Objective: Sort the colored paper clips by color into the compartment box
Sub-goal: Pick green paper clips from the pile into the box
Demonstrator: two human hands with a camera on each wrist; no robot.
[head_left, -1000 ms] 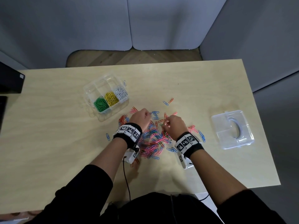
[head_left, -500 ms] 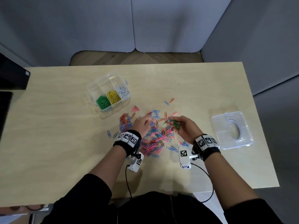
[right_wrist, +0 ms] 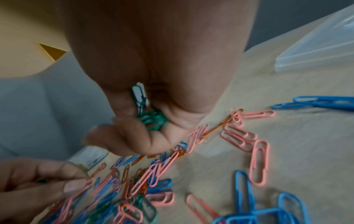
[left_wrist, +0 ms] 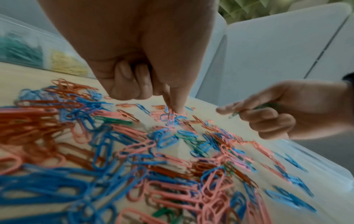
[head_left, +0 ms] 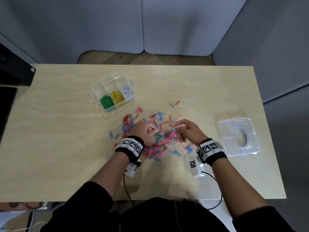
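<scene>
fingers point(right_wrist: 122, 106) clutch green clips point(right_wrist: 151, 118), wrist view only

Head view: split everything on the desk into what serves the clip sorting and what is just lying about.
Belongs to the job:
compartment box
loose clip pile
green clips gripped in the right hand
left hand picking in the pile

Just lying about:
clear lid
black device at the desk's left edge
</scene>
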